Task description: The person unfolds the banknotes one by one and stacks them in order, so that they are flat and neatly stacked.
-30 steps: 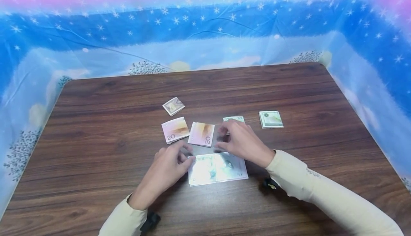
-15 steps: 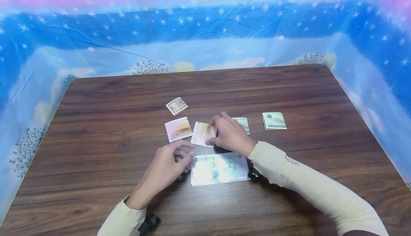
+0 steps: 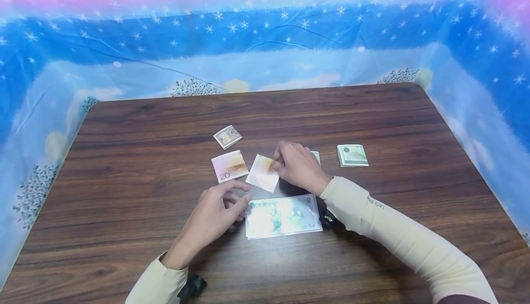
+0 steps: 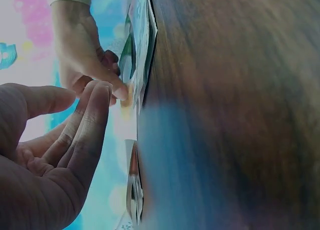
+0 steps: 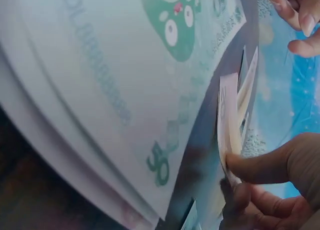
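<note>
Folded note [image 3: 261, 175] turned slightly clockwise; right grip [image 3: 301, 165] pinches its edge, rest lies left of that grip. Near-square, long axis unclear; sides run away, leaning right. Left grip [image 3: 219, 209]: fingers parted.

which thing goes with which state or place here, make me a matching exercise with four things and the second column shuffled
Things
1. left hand
2. right hand
3. long stack of notes
4. brownish folded note

States and places
A. farthest from the person of all the notes
B. holds nothing, thumb and fingertips apart
C. nearest to the person of all the notes
D. pinches a pink-orange folded note

Pairs: 1-B, 2-D, 3-C, 4-A
</note>
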Demonstrator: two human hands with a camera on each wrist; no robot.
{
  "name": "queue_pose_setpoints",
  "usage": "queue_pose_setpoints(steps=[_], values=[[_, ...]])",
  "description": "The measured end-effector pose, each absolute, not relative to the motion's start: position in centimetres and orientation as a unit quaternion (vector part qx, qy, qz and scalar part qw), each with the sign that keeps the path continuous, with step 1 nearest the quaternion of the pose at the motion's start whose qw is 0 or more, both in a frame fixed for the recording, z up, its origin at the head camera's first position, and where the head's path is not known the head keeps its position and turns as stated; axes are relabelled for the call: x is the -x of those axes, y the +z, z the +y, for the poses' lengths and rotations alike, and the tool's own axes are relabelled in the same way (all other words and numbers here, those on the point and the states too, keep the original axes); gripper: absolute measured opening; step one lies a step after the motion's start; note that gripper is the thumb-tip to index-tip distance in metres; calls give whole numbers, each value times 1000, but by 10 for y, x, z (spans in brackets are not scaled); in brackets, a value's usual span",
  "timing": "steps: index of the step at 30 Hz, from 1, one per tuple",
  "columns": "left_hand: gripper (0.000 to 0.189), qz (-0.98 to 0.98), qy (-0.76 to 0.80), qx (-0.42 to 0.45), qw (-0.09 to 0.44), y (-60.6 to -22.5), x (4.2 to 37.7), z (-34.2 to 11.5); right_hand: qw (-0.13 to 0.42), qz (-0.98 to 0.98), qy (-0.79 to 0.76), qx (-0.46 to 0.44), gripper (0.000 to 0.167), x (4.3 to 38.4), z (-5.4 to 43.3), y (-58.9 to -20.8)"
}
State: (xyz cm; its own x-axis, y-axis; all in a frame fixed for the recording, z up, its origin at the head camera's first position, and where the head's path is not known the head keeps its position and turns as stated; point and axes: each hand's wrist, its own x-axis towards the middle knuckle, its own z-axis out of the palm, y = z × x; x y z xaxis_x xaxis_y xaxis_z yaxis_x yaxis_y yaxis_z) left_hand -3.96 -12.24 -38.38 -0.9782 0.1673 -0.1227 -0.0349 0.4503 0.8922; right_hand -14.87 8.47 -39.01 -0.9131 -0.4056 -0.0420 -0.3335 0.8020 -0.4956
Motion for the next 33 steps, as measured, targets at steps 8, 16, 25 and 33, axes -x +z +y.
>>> queue_pose_setpoints(steps=[8,16,25,33], values=[[21,849,519,-41,87,-382,40,-122,81,936,-289,182,11,150,94,-378],[28,816,571,-7,96,-382,43,-120,126,887,-419,151,8,145,109,-355],[41,642,743,105,156,-379,47,-114,151,791,-584,104,14,121,112,-350],[37,566,800,172,107,-380,51,-100,179,722,-667,46,20,101,107,-357]])
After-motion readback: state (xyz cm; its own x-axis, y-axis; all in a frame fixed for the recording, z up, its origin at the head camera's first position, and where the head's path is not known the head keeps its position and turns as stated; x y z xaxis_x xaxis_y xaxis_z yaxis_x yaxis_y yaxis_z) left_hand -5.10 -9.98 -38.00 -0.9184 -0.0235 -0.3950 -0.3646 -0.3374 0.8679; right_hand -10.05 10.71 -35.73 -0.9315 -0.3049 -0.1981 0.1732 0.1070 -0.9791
